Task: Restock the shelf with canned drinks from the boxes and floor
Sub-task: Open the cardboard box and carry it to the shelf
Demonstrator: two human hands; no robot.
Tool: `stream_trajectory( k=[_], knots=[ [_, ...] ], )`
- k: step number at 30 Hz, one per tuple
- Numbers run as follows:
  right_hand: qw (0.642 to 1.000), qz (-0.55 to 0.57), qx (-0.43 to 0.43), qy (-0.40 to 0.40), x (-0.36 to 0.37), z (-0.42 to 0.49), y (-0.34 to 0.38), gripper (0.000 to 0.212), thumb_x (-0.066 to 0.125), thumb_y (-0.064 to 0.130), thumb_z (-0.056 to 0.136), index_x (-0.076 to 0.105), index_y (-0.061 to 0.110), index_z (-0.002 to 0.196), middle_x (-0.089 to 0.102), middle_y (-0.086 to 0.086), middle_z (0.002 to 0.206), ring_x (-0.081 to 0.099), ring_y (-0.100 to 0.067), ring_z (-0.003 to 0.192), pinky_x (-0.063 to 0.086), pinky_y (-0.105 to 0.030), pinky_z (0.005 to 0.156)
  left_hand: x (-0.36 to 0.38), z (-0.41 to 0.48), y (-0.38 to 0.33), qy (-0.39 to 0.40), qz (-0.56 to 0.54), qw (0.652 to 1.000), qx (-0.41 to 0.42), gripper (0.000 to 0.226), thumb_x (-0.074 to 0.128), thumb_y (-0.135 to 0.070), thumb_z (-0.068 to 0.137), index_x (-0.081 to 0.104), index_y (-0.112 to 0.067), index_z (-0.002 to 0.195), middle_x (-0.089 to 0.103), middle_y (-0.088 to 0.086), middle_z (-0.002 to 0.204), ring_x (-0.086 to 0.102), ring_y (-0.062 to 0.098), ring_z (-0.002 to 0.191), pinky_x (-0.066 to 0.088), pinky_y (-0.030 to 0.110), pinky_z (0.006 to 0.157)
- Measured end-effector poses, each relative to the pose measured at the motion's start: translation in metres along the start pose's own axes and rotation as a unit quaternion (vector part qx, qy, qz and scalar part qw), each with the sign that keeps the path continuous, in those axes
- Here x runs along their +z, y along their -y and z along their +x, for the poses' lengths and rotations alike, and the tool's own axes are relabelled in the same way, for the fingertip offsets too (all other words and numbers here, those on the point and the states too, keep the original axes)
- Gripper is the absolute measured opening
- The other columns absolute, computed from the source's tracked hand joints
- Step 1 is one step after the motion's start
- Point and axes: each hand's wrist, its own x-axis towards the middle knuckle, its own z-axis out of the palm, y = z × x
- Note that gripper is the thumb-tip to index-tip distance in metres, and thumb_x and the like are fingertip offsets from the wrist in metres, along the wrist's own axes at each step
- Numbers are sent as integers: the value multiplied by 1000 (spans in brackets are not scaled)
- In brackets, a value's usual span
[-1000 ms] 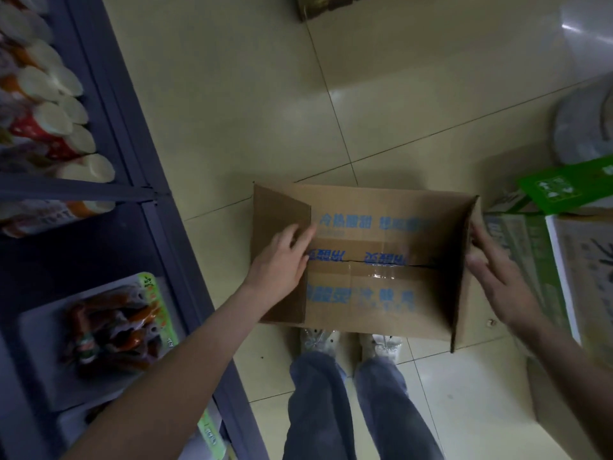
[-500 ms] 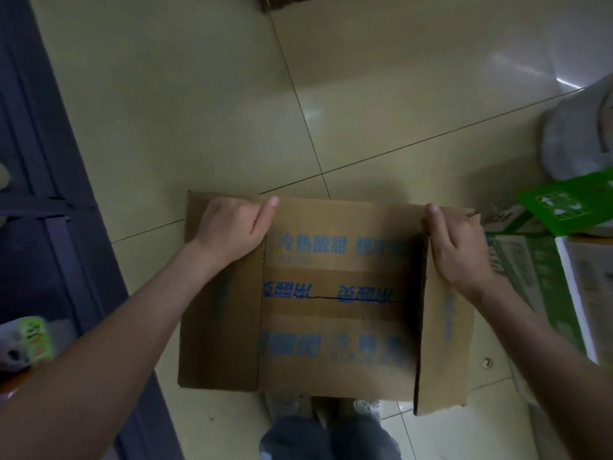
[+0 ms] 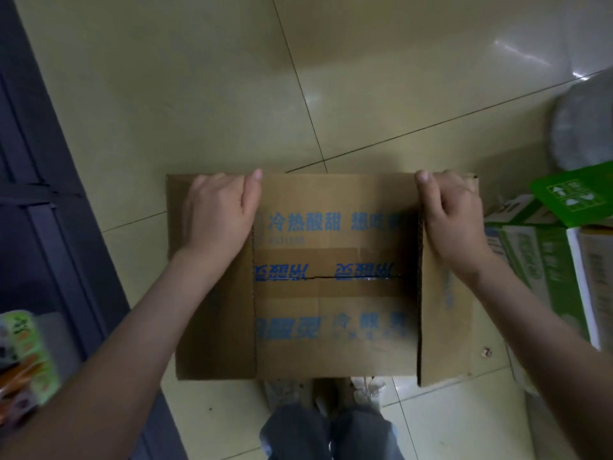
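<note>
Head view: cardboard box [image 3: 335, 313], open side up, side flaps spread, no cans seen inside. Left hand [image 3: 217, 214] and right hand [image 3: 451, 217] grip the box's far corners, fingers hooked over the rim, forearms reaching straight forward. Shelf [image 3: 39, 210] stands left of box. Advice: keep both grips even and the box level.
</note>
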Motion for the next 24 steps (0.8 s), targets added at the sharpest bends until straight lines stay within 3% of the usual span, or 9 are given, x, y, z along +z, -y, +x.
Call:
stream_trajectory(
  k=[2,3,5,6,8,11,16,22,24],
  knots=[
    [997,21,74,-11,-8,-19,13,37,41,51,89,52,16,90,47,-2,96,38,-15,95,27,-32,87,-17,-14,-17,13,-3,996,-86,30,54,-30,90,61,-1,98,61,22,98,56,38,96,40,43,87],
    [993,24,113,-13,-14,-32,19,42,52,49,87,52,16,112,46,-4,112,37,-16,110,26,-33,97,-30,-25,-29,46,-8,990,-135,48,62,-30,86,51,-1,123,53,23,123,46,38,117,33,44,102],
    [981,21,190,-2,-29,-61,32,71,68,27,84,31,11,142,37,-11,138,31,-21,129,24,-31,108,-56,-50,-47,104,-71,962,-243,84,69,-20,83,18,-7,147,29,20,149,32,34,134,26,38,111],
    [970,27,241,8,-40,-74,40,77,68,17,84,23,10,146,34,-14,145,32,-25,132,26,-31,108,-71,-59,-52,109,-107,935,-320,88,67,-15,84,9,-11,150,32,18,148,41,32,128,34,36,105],
    [936,16,350,30,-53,-91,42,62,59,10,89,29,6,144,46,-23,138,45,-37,124,38,-37,97,-84,-75,-46,116,-122,873,-458,73,59,-13,90,16,-14,149,52,17,134,57,33,107,43,37,83],
    [917,-68,388,66,-66,-94,37,23,49,9,94,54,-8,110,61,-33,99,58,-44,92,34,-35,66,-95,-82,-26,174,-43,867,-465,30,50,-18,94,56,-9,123,66,22,109,60,39,98,46,37,77],
    [906,-100,397,107,-69,-89,38,24,46,7,94,55,-7,112,60,-32,105,57,-44,97,40,-35,71,-99,-72,-32,295,38,867,-399,29,49,-28,96,52,-2,110,62,24,103,59,41,97,41,37,70],
    [897,-42,433,80,-73,-90,42,26,52,16,95,58,-4,109,62,-27,104,57,-40,99,33,-31,68,-96,-75,-31,255,9,863,-436,24,46,-16,96,56,2,108,62,27,105,59,42,98,47,41,77],
    [893,-14,447,55,-83,-91,39,22,56,21,93,62,0,95,62,-23,89,59,-39,93,36,-33,68,-102,-79,-25,236,-11,862,-448,26,47,-18,97,60,0,110,64,25,106,59,41,98,49,41,79]
  ],
)
